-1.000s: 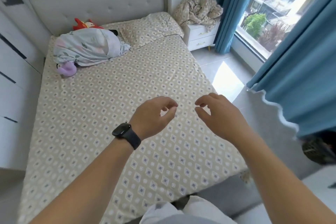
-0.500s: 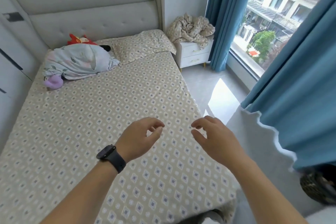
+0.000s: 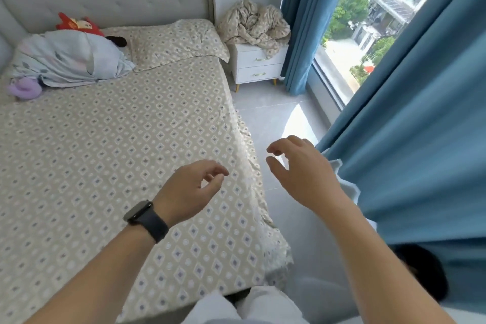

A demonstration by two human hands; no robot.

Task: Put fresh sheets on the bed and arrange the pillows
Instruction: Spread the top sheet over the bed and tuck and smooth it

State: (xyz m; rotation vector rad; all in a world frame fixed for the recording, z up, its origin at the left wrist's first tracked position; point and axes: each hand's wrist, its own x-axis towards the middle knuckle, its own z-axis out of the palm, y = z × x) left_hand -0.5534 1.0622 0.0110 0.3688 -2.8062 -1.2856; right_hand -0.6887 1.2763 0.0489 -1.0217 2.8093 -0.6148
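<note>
A beige sheet with a diamond print (image 3: 110, 155) covers the mattress, its right edge hanging loose. A pillow in the same print (image 3: 176, 42) lies flat at the head on the right. Beside it on the left sits a bundled pale floral cloth (image 3: 68, 60). My left hand (image 3: 189, 189), with a dark watch on the wrist, hovers over the sheet near the bed's right edge, fingers curled and empty. My right hand (image 3: 302, 171) hangs over the floor just right of the bed, fingers apart and empty.
A red plush toy (image 3: 79, 25) and a purple one (image 3: 23, 88) lie by the bundle. Crumpled beige bedding (image 3: 255, 25) is piled on a white nightstand (image 3: 257, 66). Blue curtains (image 3: 420, 126) hang close on my right beside a large window; a tiled floor strip (image 3: 273, 113) runs between.
My view has swung right and nearer the bed's right edge. Both hands have drifted right with it; my right hand is now over the floor instead of the sheet.
</note>
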